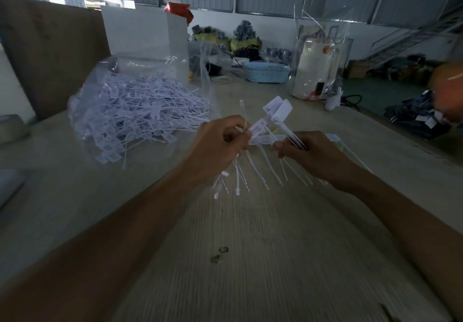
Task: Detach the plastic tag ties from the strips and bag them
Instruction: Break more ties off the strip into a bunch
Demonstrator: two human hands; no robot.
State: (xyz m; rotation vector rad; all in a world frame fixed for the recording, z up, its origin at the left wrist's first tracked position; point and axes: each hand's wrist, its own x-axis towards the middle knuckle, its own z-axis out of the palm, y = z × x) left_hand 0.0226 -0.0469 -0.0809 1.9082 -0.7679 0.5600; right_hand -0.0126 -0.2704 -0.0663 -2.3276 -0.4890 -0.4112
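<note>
Working above the desk (288, 259), left hand (220, 146) pinching a white tag tie (258, 129) near its flat label end, fingers curled tight together; right hand (308, 151) clamping the strip (278, 111) of remaining ties, thumb and forefinger pressed on the runner, thin tails dangling below both hands toward the desk. Sitting left and further back, an open clear plastic bag (140, 111) already holding a heap of detached ties, mouth facing the hands, a few ties spilling out at the front edge. Probably mid-detachment, pulling or twisting one tie off the runner. Risks from here: snapping the thin tail instead of the joint if pulling at an angle; tearing off two ties at once, given how closely the label ends are bunching together; loose tails tangling with those already bundled under the left hand, a couple of which look close to slipping out; dropping pieces onto the pale desk, hard to spot against it. Also overshooting the bag mouth when transferring, since the opening is slumped and partly collapsed. Blur around the fingertips, so not telling exactly how many ties are in the left-hand pinch.
</note>
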